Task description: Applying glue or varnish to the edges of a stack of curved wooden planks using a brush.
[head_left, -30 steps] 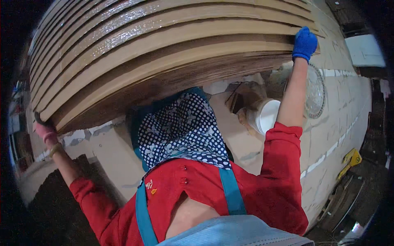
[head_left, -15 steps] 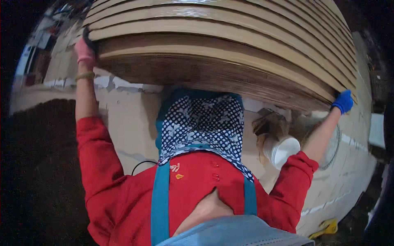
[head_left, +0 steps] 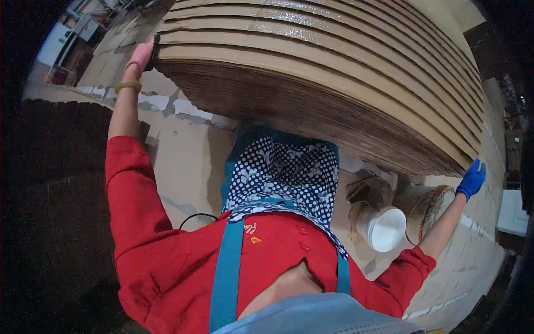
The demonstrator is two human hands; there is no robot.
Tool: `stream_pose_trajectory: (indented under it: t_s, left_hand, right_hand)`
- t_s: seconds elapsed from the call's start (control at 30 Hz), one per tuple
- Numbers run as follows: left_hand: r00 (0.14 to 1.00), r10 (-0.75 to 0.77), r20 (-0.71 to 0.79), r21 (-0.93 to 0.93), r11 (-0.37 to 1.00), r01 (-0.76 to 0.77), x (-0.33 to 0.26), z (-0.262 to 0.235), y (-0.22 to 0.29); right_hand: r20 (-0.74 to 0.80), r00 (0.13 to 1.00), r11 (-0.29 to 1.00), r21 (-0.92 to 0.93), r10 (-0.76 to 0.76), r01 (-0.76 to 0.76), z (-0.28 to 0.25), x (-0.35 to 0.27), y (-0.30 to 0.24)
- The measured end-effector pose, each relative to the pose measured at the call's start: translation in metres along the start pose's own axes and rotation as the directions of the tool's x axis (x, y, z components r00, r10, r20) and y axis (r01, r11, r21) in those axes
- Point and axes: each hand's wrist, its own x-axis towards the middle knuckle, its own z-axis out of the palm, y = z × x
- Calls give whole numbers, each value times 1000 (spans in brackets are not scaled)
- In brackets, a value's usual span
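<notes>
Cardboard (head_left: pixel 311 69) fills the upper half of the view, its tan sheets fanned into long, overlapping steps, with a glossy patch (head_left: pixel 289 25) across the farther ones and a thick, dark front side (head_left: pixel 267 100) facing the wearer. What bears its weight is hidden.

The pink-gloved left hand (head_left: pixel 143 54) is at the near left corner, its dark fingers against the end of the sheets; the blue-gloved right hand (head_left: pixel 473 179) touches the near right corner. Whether either is clamped on the edge or merely pressing, I cannot tell. The arms are spread wide, so this is a hold for even, matched pressure — both palms square to the ends, neither side leading — as uneven force could skew the steps or bend a corner. Checking that the front edges run parallel would help, and a light touch near the glossy part seems wise.

Below the front side lies the dotted apron (head_left: pixel 283 170). Right of it, a white bucket (head_left: pixel 387 229) and a round container (head_left: pixel 428 209) stand near the right forearm; a dark, ridged pile (head_left: pixel 55 167) rises at far left.
</notes>
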Motion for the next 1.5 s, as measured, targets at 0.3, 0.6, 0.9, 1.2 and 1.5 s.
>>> stream_pose_trajectory:
  t_s: [0.3,0.6,0.9,1.2,1.5]
  left_hand:
    - [986,-131,-103,347,924,159,-6,-13,32]
    - [992,-115,-47,391,912,124,-4,-24,43]
    - [994,-94,-53,-50,995,91,26,-33,-9]
    - [994,-6,-112,-950,-294,-109,-31,35,0]
    - [958,-83,-273,-918,322,-234,12,-4,-1]
  right_hand:
    - [281,959,998,-57,27,-12,48,12,25]
    - [160,942,916,-233,-294,326,56,4,32]
    - [188,979,969,-213,-83,123,38,1,5]
    - [92,977,980,73,-194,187,40,-7,0]
    - [-293,943,986,-7,155,-165,52,-37,-32]
